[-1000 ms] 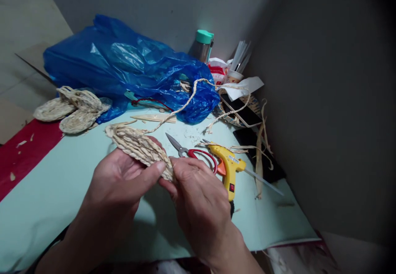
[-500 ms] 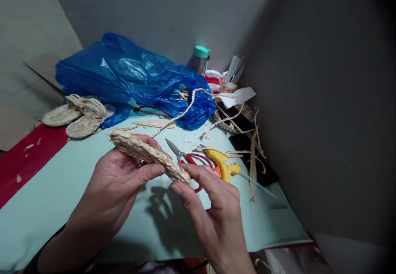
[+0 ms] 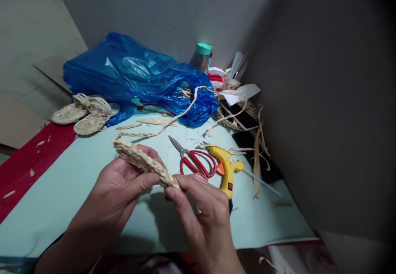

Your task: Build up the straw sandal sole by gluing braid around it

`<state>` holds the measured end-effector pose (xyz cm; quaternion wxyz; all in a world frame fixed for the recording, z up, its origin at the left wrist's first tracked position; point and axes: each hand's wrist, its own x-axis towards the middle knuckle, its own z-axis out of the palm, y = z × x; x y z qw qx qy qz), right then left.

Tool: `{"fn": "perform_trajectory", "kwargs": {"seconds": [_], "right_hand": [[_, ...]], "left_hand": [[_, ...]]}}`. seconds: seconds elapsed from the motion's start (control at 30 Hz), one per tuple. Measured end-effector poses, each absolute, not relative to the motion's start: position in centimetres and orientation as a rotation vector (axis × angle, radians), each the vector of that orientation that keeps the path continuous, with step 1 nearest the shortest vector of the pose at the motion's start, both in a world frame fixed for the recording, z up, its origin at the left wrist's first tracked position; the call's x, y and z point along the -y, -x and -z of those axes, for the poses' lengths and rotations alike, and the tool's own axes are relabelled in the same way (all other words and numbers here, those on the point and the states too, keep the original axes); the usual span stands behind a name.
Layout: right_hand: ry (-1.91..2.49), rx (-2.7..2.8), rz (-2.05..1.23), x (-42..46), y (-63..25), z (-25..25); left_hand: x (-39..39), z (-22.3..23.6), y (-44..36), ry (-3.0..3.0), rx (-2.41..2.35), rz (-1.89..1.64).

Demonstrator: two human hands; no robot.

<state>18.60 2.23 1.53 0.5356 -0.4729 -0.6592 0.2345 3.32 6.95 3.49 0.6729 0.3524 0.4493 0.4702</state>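
Observation:
My left hand (image 3: 119, 187) cradles a flat woven straw piece (image 3: 140, 160) from below, thumb pressed on its top. My right hand (image 3: 201, 210) pinches the near end of the same piece between thumb and fingers. A braided straw cord (image 3: 173, 119) trails from the piece's far end back into a blue plastic bag (image 3: 139, 80). Red-handled scissors (image 3: 193, 160) and a yellow glue gun (image 3: 227, 169) lie on the pale green table (image 3: 62, 195) just beyond my right hand.
Several finished woven straw ovals (image 3: 85, 113) lie at the left beside the bag. A green-capped bottle (image 3: 201, 57), a cup of sticks (image 3: 233, 76), a phone (image 3: 239, 115) and loose straw strips (image 3: 256, 154) crowd the back right corner by the grey wall.
The woven piece has been tilted from flat toward edge-on. My right hand shifted from over its end to a pinch on its tip, uncovering the scissors' handles.

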Motion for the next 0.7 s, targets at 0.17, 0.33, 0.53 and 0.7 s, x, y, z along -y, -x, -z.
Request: {"fn": "perform_trajectory", "kwargs": {"seconds": [0.17,0.33,0.53,0.7], "right_hand": [[1.252,1.774,-0.634,-1.4,-19.6,-1.5],[1.286,1.687,-0.376,-0.5,-19.0,-1.5],[0.816,1.131,-0.790,-0.1,-20.9,-3.7],[0.782,0.903,-1.033,-0.1,-21.6,-4.2]], "left_hand": [[-6.3,-4.5,-3.8,-0.735,-1.025,-1.043],[-5.9,-5.5,-4.8,-0.736,-0.996,-1.056],[-6.0,-5.4,-4.7,-0.700,-1.040,-1.090],[-5.9,-5.5,-4.0,-0.701,-1.015,-0.995]]}}
